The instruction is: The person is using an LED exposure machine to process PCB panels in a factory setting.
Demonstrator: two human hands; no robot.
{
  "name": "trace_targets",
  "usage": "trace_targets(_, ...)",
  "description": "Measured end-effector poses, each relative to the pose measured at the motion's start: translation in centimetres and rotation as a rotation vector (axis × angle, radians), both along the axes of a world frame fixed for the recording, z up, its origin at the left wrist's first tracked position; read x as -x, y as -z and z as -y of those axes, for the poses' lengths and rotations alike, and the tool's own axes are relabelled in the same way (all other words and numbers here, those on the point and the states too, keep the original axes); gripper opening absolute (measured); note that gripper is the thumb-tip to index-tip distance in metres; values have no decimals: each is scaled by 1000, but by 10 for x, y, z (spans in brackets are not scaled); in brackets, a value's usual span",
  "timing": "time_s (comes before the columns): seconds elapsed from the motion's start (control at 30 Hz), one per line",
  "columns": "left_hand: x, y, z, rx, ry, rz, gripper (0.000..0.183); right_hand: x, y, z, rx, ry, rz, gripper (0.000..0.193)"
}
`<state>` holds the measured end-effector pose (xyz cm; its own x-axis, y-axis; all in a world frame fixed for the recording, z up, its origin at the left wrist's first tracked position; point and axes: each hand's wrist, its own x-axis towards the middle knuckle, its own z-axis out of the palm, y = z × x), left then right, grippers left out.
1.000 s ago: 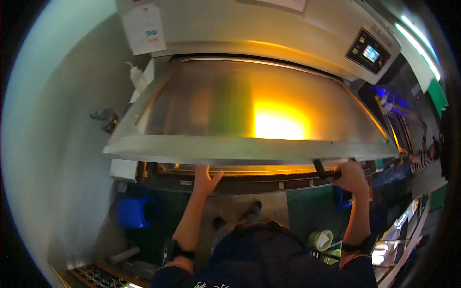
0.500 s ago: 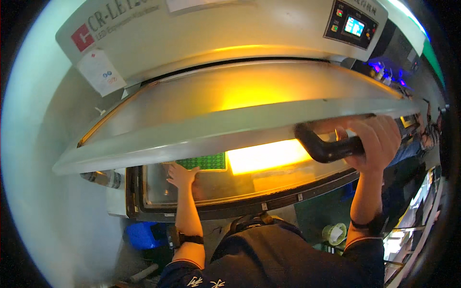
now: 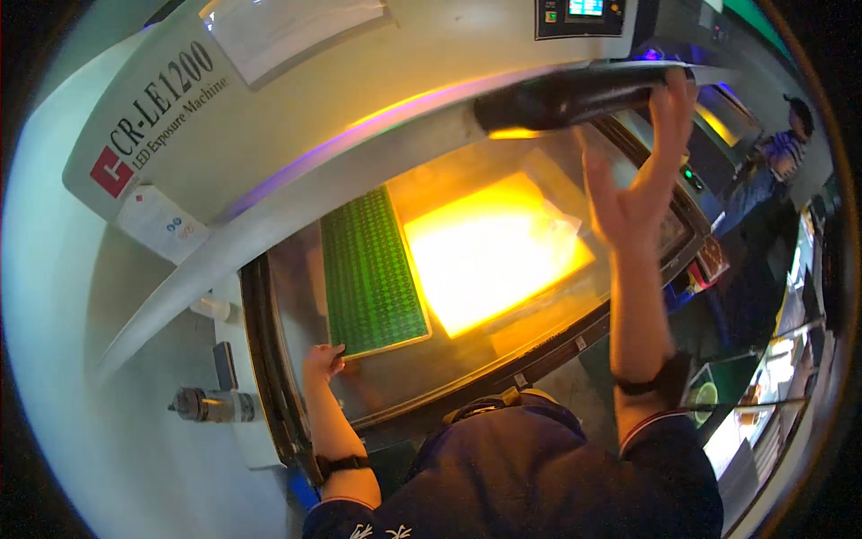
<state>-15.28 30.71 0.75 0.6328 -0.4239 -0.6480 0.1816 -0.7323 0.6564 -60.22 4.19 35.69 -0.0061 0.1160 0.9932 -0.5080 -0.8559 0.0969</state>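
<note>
A green circuit board panel (image 3: 375,274) with a fine repeated pattern lies on the clear bed (image 3: 485,359) of a large machine. At its near left corner my left hand (image 3: 321,363) is closed, pinching the edge. The raised lid (image 3: 296,202) carries a thick black handle (image 3: 561,101). My right hand (image 3: 639,193) is open just below the handle's right end, fingers stretched upward and apart; the fingertips overlap the handle, and I cannot tell whether they touch it. A bright yellow-white lit rectangle (image 3: 498,256) glows on the bed to the right of the panel.
A clear bottle (image 3: 211,405) and a dark phone-like slab (image 3: 224,366) are on the white ledge at the left. A control panel (image 3: 584,13) with a lit screen is at the top. Another person (image 3: 781,153) stands at the far right, near a second machine.
The lid has swung up, uncovering the bed and the whole green panel. My right hand has loosened from the handle and opened. My left hand has closed on the panel's corner.
</note>
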Motion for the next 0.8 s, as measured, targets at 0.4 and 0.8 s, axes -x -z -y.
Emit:
trace_targets(0.4,127,-58,-43,658,526,-156,39,-27,303,-196,-2444,-333,173,44)
trace_targets(0.8,243,-14,-121,456,1041,-605,25,109,271,-520,-1832,61,839,37)
